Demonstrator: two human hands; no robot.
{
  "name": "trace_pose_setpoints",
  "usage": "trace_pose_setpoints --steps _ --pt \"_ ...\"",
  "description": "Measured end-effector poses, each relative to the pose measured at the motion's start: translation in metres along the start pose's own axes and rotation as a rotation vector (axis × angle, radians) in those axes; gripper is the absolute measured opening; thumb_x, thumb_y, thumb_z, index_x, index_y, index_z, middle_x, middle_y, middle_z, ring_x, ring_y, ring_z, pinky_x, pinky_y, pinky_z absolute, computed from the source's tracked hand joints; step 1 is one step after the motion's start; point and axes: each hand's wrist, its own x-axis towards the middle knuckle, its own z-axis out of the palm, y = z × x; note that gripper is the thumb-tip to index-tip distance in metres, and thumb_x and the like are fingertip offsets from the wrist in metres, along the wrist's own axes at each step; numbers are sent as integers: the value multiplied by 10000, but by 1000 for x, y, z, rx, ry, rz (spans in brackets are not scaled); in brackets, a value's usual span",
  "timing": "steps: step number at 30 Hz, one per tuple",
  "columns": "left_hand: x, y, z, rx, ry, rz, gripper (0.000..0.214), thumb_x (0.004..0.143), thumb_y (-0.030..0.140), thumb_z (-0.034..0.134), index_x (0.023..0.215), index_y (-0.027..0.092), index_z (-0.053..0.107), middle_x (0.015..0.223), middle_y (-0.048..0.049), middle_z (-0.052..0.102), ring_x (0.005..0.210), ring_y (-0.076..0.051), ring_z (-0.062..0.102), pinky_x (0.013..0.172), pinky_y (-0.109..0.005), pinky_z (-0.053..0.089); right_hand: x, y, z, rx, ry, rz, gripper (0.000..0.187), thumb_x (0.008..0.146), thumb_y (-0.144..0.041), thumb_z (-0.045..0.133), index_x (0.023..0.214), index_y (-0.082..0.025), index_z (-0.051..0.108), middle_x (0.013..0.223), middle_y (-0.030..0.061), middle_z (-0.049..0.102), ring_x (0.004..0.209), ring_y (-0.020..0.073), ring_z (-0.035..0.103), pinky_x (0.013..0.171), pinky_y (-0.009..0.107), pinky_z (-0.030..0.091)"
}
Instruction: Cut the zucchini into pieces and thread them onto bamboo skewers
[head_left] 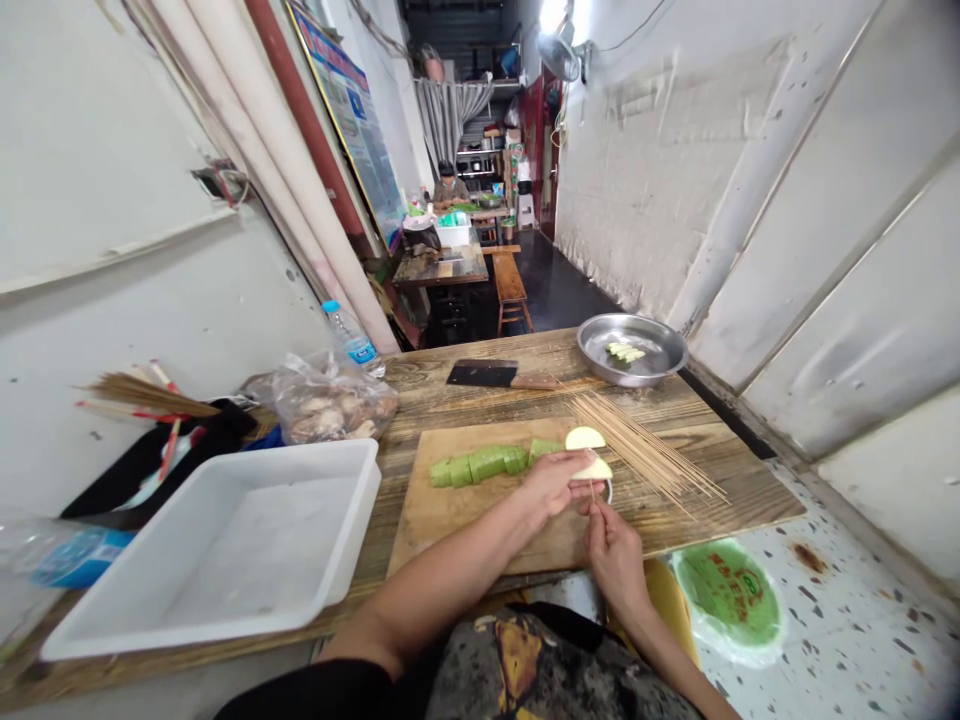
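My left hand (555, 485) holds a pale half-round vegetable slice (598, 469) between its fingers, above the right side of the wooden cutting board (427, 530). My right hand (616, 552) pinches a thin bamboo skewer (592, 492) just below that slice; how far the tip goes in cannot be made out. A second pale half-round slice (584, 438) shows just beyond my left fingers. Along the board lies a row of cut green vegetable (480, 465), with another green piece (543, 448) near my left hand. Loose bamboo skewers (645, 445) lie spread to the right.
A cleaver (484, 374) lies behind the board. A metal basin (631, 372) with several pale green pieces stands back right. At left are a white plastic tub (352, 520), a bag of brownish food (330, 405) and a water bottle (352, 340). A person (448, 188) sits far back.
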Motion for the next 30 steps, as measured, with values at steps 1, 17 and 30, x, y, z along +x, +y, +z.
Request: trace_pose_setpoints --steps 1,17,30 --pt "-1 -4 0 15 -3 -4 80 743 123 703 799 86 659 688 -75 698 591 -162 660 558 -263 542 2 0 0 -2 2 -4 538 899 -563 312 796 -145 633 539 19 558 443 144 475 474 248 365" --pt "8 36 2 -1 21 171 175 785 217 691 880 80 635 855 -118 694 736 -186 677 750 -383 581 -7 2 -6 33 -71 7 490 890 -570 340 782 -170 601 486 -37 432 426 132 409 439 235 311" --pt "10 10 3 30 18 186 135 767 223 696 802 93 683 731 -72 690 625 -142 628 643 -294 540 0 -5 -6 93 -51 45 494 873 -608 348 766 -181 571 500 -41 422 431 126 396 430 236 306"
